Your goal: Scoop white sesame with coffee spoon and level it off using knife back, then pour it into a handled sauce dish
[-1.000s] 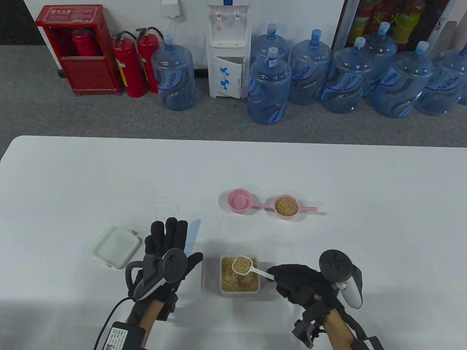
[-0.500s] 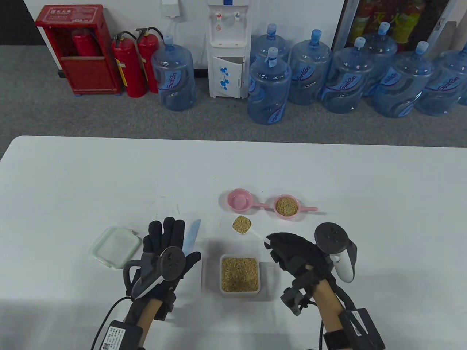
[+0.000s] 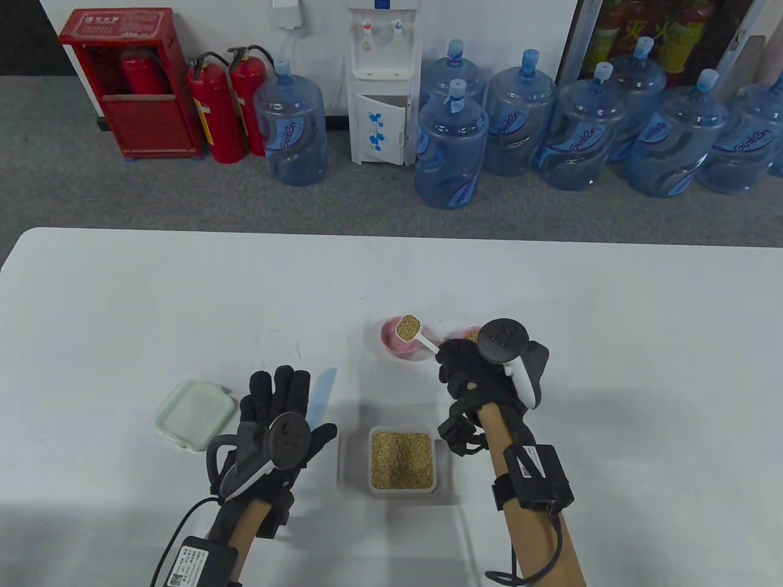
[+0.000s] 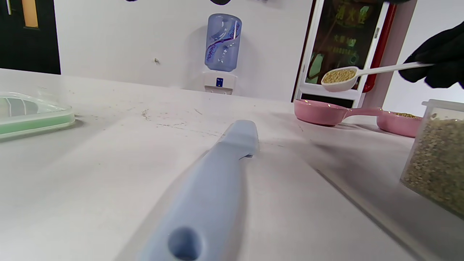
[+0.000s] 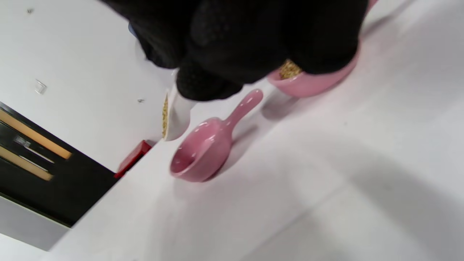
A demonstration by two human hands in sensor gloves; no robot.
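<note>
My right hand [image 3: 460, 365] pinches the handle of a white coffee spoon [image 3: 408, 328] filled level with sesame. The spoon bowl hangs just above the empty pink handled dish [image 3: 397, 347]; the right wrist view shows the spoon [image 5: 173, 117] over the same dish [image 5: 200, 153]. A second pink dish [image 5: 308, 81] with sesame is mostly hidden behind that hand. My left hand [image 3: 284, 400] lies flat with straight fingers over the light blue knife [image 3: 323, 388], whose handle [image 4: 214, 188] rests on the table. The sesame box [image 3: 402, 460] stands between my hands.
A clear lid with a green rim [image 3: 192, 414] lies left of my left hand. The white table [image 3: 153, 306] stretches far beyond the dishes. Water bottles and fire extinguishers stand on the floor behind it.
My right hand has carried the filled spoon from over the sesame box forward to above the empty pink dish. The left hand and knife have stayed put.
</note>
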